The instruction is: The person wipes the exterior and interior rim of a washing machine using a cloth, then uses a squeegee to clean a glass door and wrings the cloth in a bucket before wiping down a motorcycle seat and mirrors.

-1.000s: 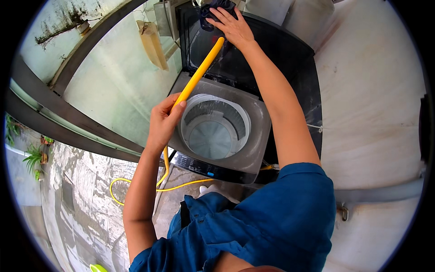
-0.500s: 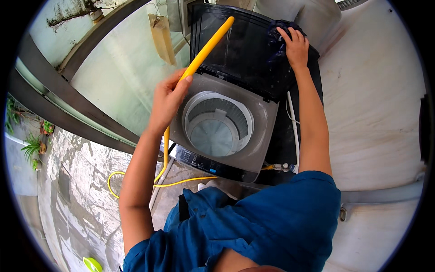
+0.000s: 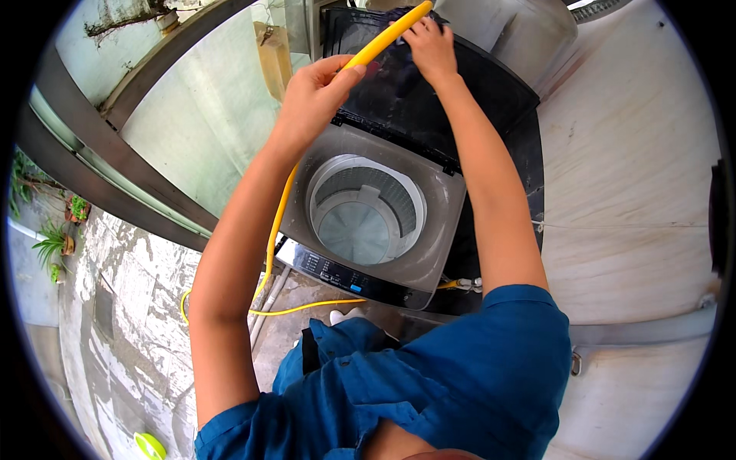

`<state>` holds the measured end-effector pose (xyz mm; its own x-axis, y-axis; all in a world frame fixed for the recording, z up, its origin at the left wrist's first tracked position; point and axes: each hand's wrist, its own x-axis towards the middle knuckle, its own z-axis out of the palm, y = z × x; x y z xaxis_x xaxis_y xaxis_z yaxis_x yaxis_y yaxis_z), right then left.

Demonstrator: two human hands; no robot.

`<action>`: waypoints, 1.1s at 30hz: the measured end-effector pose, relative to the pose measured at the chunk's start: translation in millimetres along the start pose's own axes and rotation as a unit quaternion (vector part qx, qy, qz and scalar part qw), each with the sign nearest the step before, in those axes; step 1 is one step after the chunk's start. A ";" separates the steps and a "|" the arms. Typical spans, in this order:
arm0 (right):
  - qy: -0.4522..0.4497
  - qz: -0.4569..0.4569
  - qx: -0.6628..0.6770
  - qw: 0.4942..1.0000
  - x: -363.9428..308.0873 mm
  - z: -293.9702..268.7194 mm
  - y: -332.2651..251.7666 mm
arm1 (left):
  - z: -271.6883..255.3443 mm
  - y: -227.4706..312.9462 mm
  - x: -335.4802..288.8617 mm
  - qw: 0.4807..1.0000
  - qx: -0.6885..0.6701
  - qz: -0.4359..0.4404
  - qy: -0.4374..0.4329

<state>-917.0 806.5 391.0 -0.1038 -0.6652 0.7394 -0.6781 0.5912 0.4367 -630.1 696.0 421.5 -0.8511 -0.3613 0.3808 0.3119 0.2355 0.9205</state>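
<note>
Our left hand [image 3: 316, 90] grips a smooth yellow rubber hose [image 3: 381, 38] while our right hand [image 3: 431, 47] presses a dark cloth [image 3: 406, 73], fingers curled, onto the glossy black washing-machine lid [image 3: 491, 92]

There is a single view, from a camera worn on the person's head, looking steeply down over the chest and both outstretched arms. It sits close above an open washing machine [image 3: 373, 222], whose round drum fills the middle of the picture. The wide lens bends straight edges near the rim: the glass railing [image 3: 115, 165] curves along the left, the pale floor [image 3: 636, 192] spreads right. The raised lid [image 3: 491, 92] lies farthest, at the top.
</note>
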 end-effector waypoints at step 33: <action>0.011 0.066 -0.073 0.995 -158.0 -64.1 149.9 | -21.4 -92.0 -132.6 0.959 0.095 -0.233 -0.134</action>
<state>-955.6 1029.5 372.5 -0.1677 -0.5683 0.8056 -0.5459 0.7340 0.4041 -536.9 702.9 288.2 -0.9653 -0.2282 -0.1273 -0.1892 0.2744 0.9428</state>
